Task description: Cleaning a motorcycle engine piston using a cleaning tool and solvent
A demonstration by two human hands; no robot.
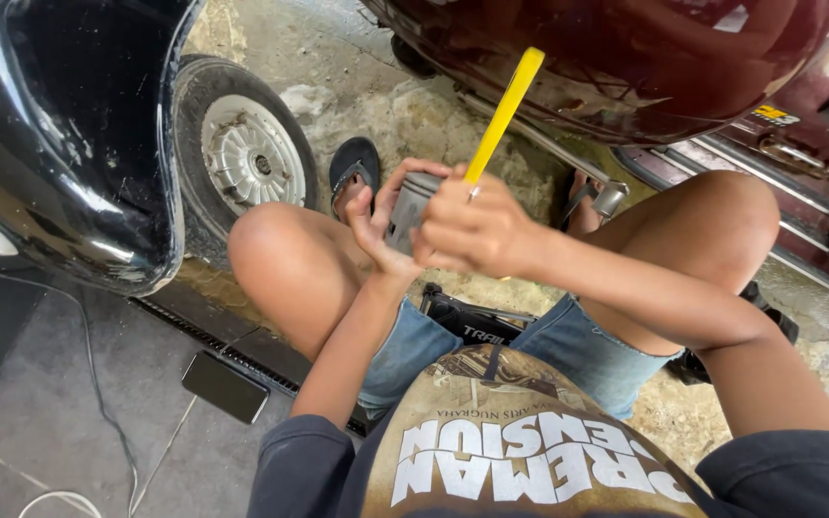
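The person is squatting between two vehicles and is holding a grey metal cylinder (409, 209) just above the knees, close in front of the body. The cylinder is looking dull and matt, with shallow ring grooves running around its upper end, and most of its side is being covered by the hands. The left hand (376, 216) is cupping it from the left, its fingers (401, 175) curling over the top rim and pinching the part against the palm. The right hand (472, 230) is pressing against the cylinder's right side, its fingers pressed together around a yellow handle (506, 107) that is sticking up and away, tilted to the right. What is at the handle's lower end is hidden by the hand. A black scooter's rear wheel (247, 153) is standing to the left, a dark red vehicle body (626, 67) is looming ahead, and a dark phone (225, 386) is lying on the floor beside the left knee.
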